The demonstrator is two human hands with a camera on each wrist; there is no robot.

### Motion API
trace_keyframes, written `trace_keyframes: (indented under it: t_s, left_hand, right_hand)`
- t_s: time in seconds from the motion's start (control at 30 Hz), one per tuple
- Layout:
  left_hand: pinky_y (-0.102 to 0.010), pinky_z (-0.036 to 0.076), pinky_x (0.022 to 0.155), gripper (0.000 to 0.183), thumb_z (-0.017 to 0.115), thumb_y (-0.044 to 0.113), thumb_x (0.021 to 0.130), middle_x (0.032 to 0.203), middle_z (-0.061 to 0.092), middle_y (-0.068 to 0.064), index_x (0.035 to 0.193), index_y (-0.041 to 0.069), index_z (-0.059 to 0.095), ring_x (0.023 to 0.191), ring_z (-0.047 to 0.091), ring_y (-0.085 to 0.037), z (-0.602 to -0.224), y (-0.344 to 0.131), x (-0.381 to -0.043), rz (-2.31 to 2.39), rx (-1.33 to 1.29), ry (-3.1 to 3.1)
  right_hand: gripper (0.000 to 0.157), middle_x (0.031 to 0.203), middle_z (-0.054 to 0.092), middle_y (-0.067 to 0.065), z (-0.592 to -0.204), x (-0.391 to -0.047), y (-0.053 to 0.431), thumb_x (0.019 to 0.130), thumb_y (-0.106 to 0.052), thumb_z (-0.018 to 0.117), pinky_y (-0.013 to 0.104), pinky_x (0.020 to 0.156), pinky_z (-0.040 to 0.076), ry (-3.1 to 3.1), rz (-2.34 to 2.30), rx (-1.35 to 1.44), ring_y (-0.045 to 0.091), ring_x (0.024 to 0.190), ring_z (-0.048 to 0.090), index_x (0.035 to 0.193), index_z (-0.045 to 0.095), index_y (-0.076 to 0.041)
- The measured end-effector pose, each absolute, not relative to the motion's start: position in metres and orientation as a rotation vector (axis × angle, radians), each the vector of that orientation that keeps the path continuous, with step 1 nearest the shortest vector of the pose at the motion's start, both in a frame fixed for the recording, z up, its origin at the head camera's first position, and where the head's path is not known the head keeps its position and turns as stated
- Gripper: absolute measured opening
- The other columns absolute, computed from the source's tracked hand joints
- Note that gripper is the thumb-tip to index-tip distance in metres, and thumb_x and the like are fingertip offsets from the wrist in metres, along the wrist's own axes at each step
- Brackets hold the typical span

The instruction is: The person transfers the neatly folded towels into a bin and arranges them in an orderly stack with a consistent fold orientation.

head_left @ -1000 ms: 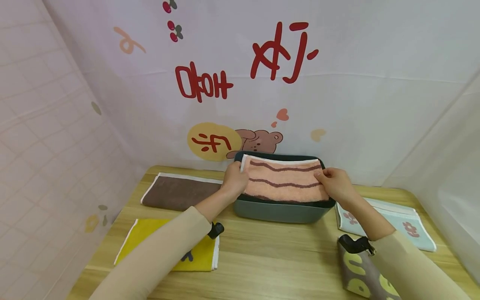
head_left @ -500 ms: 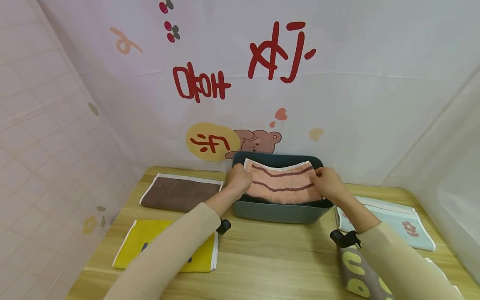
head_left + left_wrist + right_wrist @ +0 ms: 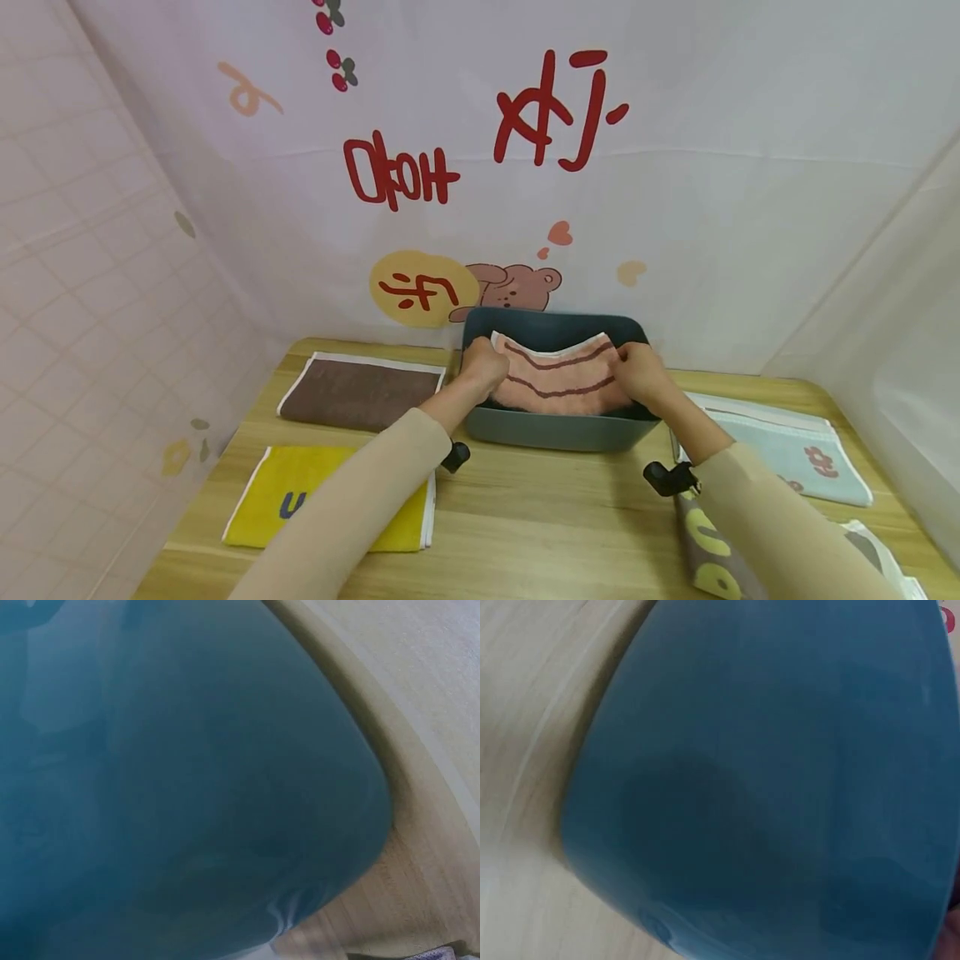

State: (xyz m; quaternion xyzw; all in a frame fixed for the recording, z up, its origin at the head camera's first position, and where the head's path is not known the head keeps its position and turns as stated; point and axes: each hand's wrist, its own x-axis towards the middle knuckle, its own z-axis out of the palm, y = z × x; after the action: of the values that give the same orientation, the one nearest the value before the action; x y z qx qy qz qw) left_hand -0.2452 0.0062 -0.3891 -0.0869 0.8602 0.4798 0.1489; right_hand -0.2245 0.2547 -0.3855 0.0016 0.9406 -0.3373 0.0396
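Note:
A pink towel with wavy brown stripes and a white edge [image 3: 558,379] hangs between my two hands, sagging in its middle inside the dark teal bin [image 3: 558,432]. My left hand [image 3: 483,367] grips its left end just inside the bin's left wall. At the other end, my right hand [image 3: 639,373] pinches the right edge near the bin's right wall. Both wrist views are mostly filled by the outside of the bin; in the right wrist view, part of a finger [image 3: 949,941] shows at the lower right edge.
Left of the bin lie a folded brown towel [image 3: 363,390] and a yellow towel [image 3: 300,483]. A light blue flowered towel [image 3: 780,442] and a brown towel with yellow letters [image 3: 708,542] are on the right. Behind the wooden table [image 3: 540,525] hangs a printed white curtain [image 3: 712,208].
Both hands have come closer together and lower into the bin. The pink towel has gone from stretched flat across the top to sagging down inside.

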Motion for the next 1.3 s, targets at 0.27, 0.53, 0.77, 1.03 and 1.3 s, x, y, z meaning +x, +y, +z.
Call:
trace_keyframes:
  t_s: [0.27, 0.53, 0.77, 1.03, 1.3]
  left_hand:
    - [-0.030, 0.027, 0.038, 0.027, 0.052, -0.002, 0.088, 0.109, 0.052, -0.016, 0.115, -0.005, 0.052, 0.071, 0.047, -0.027, -0.393, 0.010, -0.245, 1.285, -0.246, 2.485]
    - [-0.030, 0.037, 0.041, 0.042, 0.053, 0.001, 0.090, 0.129, 0.051, -0.015, 0.131, -0.005, 0.047, 0.082, 0.056, -0.028, -0.397, 0.011, -0.250, 1.223, -0.262, 2.468]
    - [-0.030, 0.041, 0.047, 0.045, 0.055, 0.004, 0.090, 0.132, 0.050, -0.015, 0.133, -0.004, 0.045, 0.094, 0.054, -0.028, -0.397, 0.010, -0.252, 1.225, -0.294, 2.472]
    - [-0.030, 0.035, 0.044, 0.040, 0.054, 0.012, 0.094, 0.127, 0.051, -0.012, 0.131, -0.002, 0.048, 0.095, 0.052, -0.027, -0.398, 0.013, -0.253, 1.258, -0.329, 2.457]
    - [-0.032, 0.036, 0.048, 0.058, 0.053, -0.001, 0.090, 0.147, 0.036, -0.013, 0.144, 0.000, 0.032, 0.108, 0.049, -0.027, -0.397, 0.010, -0.255, 1.370, -0.389, 2.352]
  right_hand:
    - [0.029, 0.082, 0.057, 0.015, -0.392, -0.224, 0.252, 0.092, -0.005, 0.043, 0.030, 0.053, 0.040, 2.876, -0.973, 0.021, 0.025, 0.068, 0.052, 0.109, 0.056, 0.014]
    - [0.025, 0.078, 0.058, 0.014, -0.400, -0.225, 0.252, 0.093, -0.006, 0.041, 0.031, 0.054, 0.042, 2.885, -0.902, 0.041, 0.025, 0.067, 0.053, 0.098, 0.060, 0.009]
    - [0.022, 0.063, 0.051, 0.008, -0.407, -0.227, 0.252, 0.090, -0.004, 0.042, 0.030, 0.049, 0.038, 2.919, -0.872, -0.001, 0.022, 0.056, 0.049, 0.077, 0.059, 0.003]
    - [0.023, 0.061, 0.049, 0.007, -0.402, -0.224, 0.250, 0.088, -0.004, 0.044, 0.031, 0.049, 0.038, 2.931, -0.828, 0.000, 0.022, 0.055, 0.048, 0.068, 0.056, -0.002]
    - [0.038, 0.055, 0.039, 0.003, -0.401, -0.225, 0.250, 0.094, -0.013, 0.040, 0.031, 0.048, 0.036, 2.905, -0.833, 0.025, 0.021, 0.050, 0.042, 0.056, 0.043, -0.011]
